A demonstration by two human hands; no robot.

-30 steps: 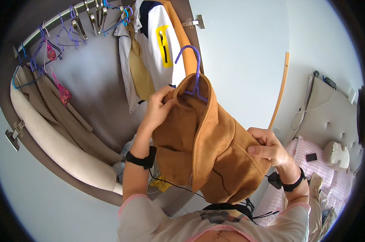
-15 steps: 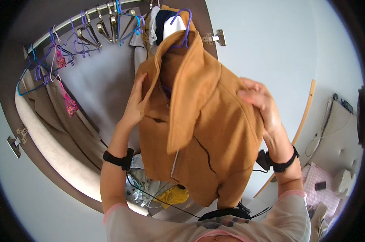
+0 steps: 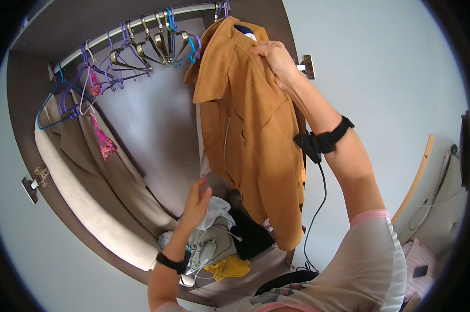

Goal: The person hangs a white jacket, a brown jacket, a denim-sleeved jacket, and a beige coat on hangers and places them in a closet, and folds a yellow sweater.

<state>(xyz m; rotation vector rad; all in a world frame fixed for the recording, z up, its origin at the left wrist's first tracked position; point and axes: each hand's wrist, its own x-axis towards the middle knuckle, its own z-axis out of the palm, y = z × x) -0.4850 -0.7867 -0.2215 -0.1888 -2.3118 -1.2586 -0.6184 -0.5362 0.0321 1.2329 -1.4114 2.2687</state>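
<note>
A tan suede jacket (image 3: pixel 253 135) hangs on a purple hanger from the wardrobe rail (image 3: pixel 136 23), at the rail's right end. My right hand (image 3: pixel 274 60) is raised and grips the jacket's shoulder near the collar. My left hand (image 3: pixel 196 203) is lowered in front of the open wardrobe, fingers apart, holding nothing, just above a heap of clothes (image 3: pixel 222 234).
Several empty purple, blue and metal hangers (image 3: pixel 141 47) crowd the rail. A beige coat (image 3: pixel 84 166) and a pink patterned item (image 3: pixel 102 143) hang at the left. A white wall (image 3: pixel 380 78) stands to the right, with a bed corner (image 3: pixel 419 262) low right.
The jacket went up and onto the rail. My left hand let go of it and dropped toward the clothes heap; my right hand rose to the jacket's shoulder.
</note>
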